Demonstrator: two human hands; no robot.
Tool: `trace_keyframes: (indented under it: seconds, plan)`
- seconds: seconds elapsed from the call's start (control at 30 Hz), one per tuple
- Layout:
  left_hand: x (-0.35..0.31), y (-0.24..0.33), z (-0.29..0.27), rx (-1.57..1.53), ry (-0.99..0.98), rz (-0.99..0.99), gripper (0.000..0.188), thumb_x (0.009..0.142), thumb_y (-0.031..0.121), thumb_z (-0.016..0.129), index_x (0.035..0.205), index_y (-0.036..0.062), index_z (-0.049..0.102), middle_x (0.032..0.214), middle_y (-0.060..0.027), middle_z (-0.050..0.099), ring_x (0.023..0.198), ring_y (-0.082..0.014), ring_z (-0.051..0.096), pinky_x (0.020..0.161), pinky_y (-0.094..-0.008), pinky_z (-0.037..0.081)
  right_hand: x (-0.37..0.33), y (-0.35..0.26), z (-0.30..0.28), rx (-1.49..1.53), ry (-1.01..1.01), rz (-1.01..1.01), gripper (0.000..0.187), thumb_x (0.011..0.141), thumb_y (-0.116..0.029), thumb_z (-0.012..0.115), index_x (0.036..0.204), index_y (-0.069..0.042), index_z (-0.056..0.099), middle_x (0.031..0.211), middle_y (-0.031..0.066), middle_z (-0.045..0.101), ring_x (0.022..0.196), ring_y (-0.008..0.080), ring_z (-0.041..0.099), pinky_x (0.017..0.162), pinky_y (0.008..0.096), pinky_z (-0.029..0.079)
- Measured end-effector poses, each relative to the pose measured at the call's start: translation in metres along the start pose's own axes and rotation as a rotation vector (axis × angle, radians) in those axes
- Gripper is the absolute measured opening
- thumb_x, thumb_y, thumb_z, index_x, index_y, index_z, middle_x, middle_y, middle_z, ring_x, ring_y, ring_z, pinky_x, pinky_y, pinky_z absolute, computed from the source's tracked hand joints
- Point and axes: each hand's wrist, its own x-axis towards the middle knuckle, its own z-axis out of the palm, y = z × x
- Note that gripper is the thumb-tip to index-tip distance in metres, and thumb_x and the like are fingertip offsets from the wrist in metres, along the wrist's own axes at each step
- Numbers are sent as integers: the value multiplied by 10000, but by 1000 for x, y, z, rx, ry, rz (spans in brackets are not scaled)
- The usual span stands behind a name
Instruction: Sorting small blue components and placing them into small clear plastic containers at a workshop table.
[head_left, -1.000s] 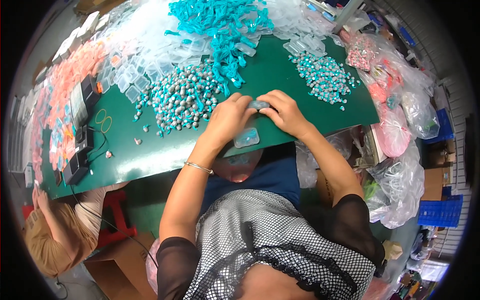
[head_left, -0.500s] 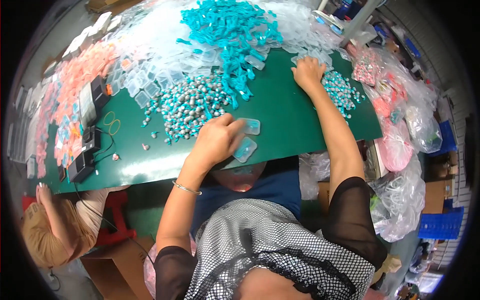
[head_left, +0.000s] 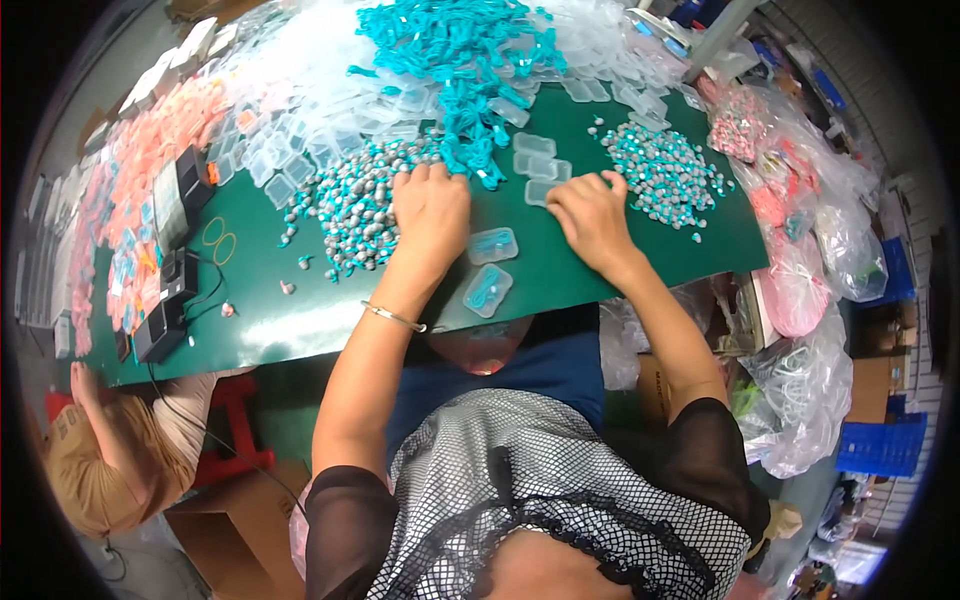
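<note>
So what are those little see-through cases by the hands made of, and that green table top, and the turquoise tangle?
The small clear rounded cases look like thin moulded plastic: glossy and see-through, with turquoise contents showing inside. The dark green table cover seems a smooth mat, perhaps rubber or vinyl; it shows a soft sheen. The turquoise tangle of cords looks like flexible plastic or rubber-coated cable, though it is too small to be sure.

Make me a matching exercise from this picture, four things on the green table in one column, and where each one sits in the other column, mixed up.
Things:
1. teal cord pile
2. pink pieces
3. left hand
4. two yellow rubber bands

Places:
A. on the green mat beside the black boxes
B. far middle of the table
C. along the table's left end
D. at the edge of the grey-and-teal bead heap

Pairs: 1-B, 2-C, 3-D, 4-A
</note>
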Motion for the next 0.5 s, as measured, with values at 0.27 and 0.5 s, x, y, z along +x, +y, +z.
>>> trace_keyframes:
  seconds: [0.27, 0.5]
  plan:
    - [1, 3, 2, 65, -27, 18, 62, 760, 101, 610, 739, 107, 668, 793, -87, 650, 827, -243, 639, 739, -390, 444, -2, 36, -15, 356, 108, 292, 134, 804, -89, 680, 938, -88, 680, 867, 47, 671, 772, 231, 661, 665, 375, 488]
    - [0, 1, 2, 45, -47, -17, 48, 751, 102, 620, 743, 90, 666, 815, -100, 653, 834, -256, 646, 725, -396, 451, -2, 39, -3, 209, -66, 263, 128, 798, -141, 709, 923, -126, 687, 820, 24, 643, 806, 221, 641, 725, 408, 450]
